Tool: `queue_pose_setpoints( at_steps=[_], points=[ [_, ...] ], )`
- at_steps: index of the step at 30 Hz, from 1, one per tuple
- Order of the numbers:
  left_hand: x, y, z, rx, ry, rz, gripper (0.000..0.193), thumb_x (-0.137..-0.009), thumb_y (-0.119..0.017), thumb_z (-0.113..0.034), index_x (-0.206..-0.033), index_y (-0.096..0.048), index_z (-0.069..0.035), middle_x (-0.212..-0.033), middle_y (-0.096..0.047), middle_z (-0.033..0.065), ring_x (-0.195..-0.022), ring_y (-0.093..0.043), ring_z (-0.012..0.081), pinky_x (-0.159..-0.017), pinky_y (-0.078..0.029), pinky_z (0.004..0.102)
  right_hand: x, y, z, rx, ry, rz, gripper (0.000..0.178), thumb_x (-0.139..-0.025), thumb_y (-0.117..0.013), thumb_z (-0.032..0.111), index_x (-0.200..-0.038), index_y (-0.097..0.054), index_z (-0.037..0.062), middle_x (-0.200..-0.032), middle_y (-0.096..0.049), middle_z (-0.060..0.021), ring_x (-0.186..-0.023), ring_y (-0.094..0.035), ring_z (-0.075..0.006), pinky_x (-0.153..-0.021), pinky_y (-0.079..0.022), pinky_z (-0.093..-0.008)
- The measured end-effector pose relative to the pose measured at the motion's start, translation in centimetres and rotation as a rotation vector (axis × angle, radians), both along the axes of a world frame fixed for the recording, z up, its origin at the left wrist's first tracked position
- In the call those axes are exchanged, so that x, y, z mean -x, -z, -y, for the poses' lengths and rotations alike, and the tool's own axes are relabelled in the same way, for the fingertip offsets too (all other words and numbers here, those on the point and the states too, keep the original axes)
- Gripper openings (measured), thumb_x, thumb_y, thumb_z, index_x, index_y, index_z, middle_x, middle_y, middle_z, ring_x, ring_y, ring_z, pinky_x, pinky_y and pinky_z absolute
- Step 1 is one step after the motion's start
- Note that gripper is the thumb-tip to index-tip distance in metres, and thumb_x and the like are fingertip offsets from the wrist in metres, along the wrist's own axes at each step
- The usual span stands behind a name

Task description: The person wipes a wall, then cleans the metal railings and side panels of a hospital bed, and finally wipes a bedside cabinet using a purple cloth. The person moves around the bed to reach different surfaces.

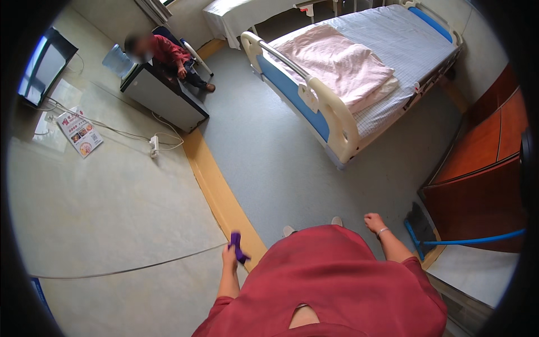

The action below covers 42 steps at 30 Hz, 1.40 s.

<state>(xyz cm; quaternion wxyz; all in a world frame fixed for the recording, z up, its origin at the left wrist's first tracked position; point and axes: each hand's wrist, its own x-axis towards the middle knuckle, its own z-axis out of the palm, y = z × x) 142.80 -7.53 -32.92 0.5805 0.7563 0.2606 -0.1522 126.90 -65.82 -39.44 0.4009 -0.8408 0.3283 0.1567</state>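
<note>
My left hand (229, 257) is low beside the wall on the left, with its fingers closed round a small purple thing (236, 247). It looks soft and cloth-like, but blur hides its exact kind. A thin grey line (135, 272) runs from the left side of the view up to this hand; whether it is held or lies along the wall, I cannot tell. On the other side of my red top, my right hand (375, 222) hangs loosely curled above the floor, a bracelet at its wrist. Nothing shows in its fingers.
Ahead stands a hospital bed (292, 95) with a pink quilt (337, 64). A person (168, 56) sits beyond a cabinet (157, 95) bearing a water bottle (117, 60). A power strip (154, 146) hangs on the left wall. A blue-handled cleaning tool (471, 240) leans near the brown cupboard (477, 191).
</note>
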Motion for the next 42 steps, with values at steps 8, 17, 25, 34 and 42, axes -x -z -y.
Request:
queue_pose_setpoints(
  at_steps=[8, 17, 25, 34, 42],
  points=[
    [-11.4, -17.0, 31.2, 0.949, 0.365, 0.204, 0.029, -0.092, -0.048, -0.016, -0.116, -0.047, -0.002, -0.109, -0.057, 0.0092, -0.097, -0.057, 0.0205, -0.088, -0.045, 0.0357, -15.3, -18.5, -3.0, -0.692, 0.040, 0.488, 0.034, -0.087, -0.051, 0.025, -0.110, -0.058, 0.0012, -0.088, -0.062, -0.0047, -0.085, -0.059, -0.0152, -0.073, -0.046, -0.0291],
    [-6.5, -18.0, 43.1, 1.045, 0.558, -0.014, 0.023, -0.089, -0.050, -0.013, -0.110, -0.052, -0.003, -0.102, -0.059, 0.0072, -0.091, -0.058, 0.0169, -0.085, -0.046, 0.0319, -13.9, -24.9, 0.1, -1.041, 0.197, 0.634, 0.030, -0.086, -0.056, 0.013, -0.113, -0.053, 0.0009, -0.094, -0.059, -0.0013, -0.084, -0.056, -0.0086, -0.073, -0.046, -0.0224],
    [-3.1, -16.4, 48.0, 1.183, 0.601, -0.281, 0.043, -0.089, -0.052, -0.029, -0.122, -0.043, -0.002, -0.113, -0.056, 0.0099, -0.103, -0.055, 0.0211, -0.092, -0.044, 0.0366, -11.4, -23.9, 6.1, -1.129, 0.400, 0.704, 0.013, -0.085, -0.057, 0.017, -0.094, -0.060, 0.0087, -0.081, -0.058, 0.0047, -0.069, -0.051, -0.0047, -0.059, -0.041, -0.0189],
    [-2.2, -13.8, 49.4, 0.794, 0.772, -0.126, 0.032, -0.087, -0.056, -0.011, -0.118, -0.050, -0.002, -0.103, -0.058, 0.0030, -0.092, -0.056, 0.0115, -0.085, -0.046, 0.0276, -10.0, -19.7, 6.4, -0.521, 0.266, 0.657, 0.015, -0.077, -0.064, 0.012, -0.083, -0.063, -0.0022, -0.079, -0.054, -0.0014, -0.071, -0.052, -0.0085, -0.063, -0.044, -0.0234],
    [-6.9, -10.7, 53.1, 0.800, 0.533, 0.066, 0.014, -0.088, -0.055, -0.012, -0.099, -0.057, -0.004, -0.094, -0.062, 0.0031, -0.083, -0.057, 0.0115, -0.078, -0.047, 0.0273, -12.2, -18.8, 10.6, -0.754, 0.573, 0.646, 0.008, -0.082, -0.060, 0.012, -0.082, -0.062, 0.0038, -0.073, -0.056, 0.0030, -0.063, -0.050, -0.0054, -0.056, -0.043, -0.0205]
  ],
)
